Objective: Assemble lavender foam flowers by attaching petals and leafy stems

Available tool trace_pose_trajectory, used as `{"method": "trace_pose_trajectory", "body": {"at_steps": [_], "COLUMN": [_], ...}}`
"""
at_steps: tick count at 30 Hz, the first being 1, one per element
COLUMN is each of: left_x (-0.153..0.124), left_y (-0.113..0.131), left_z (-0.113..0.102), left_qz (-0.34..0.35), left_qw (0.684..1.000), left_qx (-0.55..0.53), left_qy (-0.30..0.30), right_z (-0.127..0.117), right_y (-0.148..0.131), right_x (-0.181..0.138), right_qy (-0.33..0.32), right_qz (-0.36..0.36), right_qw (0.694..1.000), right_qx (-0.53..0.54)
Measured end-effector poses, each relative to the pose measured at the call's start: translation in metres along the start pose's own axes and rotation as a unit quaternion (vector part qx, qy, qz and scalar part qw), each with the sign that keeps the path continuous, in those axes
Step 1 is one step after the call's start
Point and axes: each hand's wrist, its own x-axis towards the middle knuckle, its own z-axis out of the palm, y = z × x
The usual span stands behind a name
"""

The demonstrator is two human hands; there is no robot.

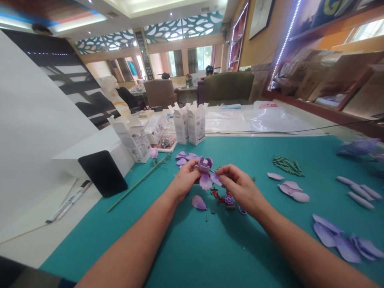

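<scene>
Curling lilac foam flower bud (205, 164)

Heading left, the left hand (183, 180) had a long green stem (138, 184) in its way. White cartons (192, 124) walled off the far edge of the teal mat (180, 252), but a decent gap of mat sat between the right hand (241, 188) and the foam petals (292, 191).

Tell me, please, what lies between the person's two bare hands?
The head view shows a cupped purple foam flower between the left hand and right hand.
</scene>
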Motion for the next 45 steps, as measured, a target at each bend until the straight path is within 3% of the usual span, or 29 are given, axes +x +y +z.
{"method": "trace_pose_trajectory", "body": {"at_steps": [18,45], "left_x": [-0.0033,-0.003], "left_y": [0.0011,-0.0001], "left_z": [0.004,0.0066], "left_qz": [0.028,0.06], "left_qw": [0.999,0.994], "left_qx": [0.021,0.086], "left_qy": [-0.005,-0.013], "right_z": [0.0032,0.0072], "right_y": [0.0004,0.0019], "right_x": [0.0019,-0.0029], "right_qy": [0.035,0.059], "right_qz": [0.036,0.025], "right_qw": [0.996,0.998], "right_qx": [0.076,0.021]}}
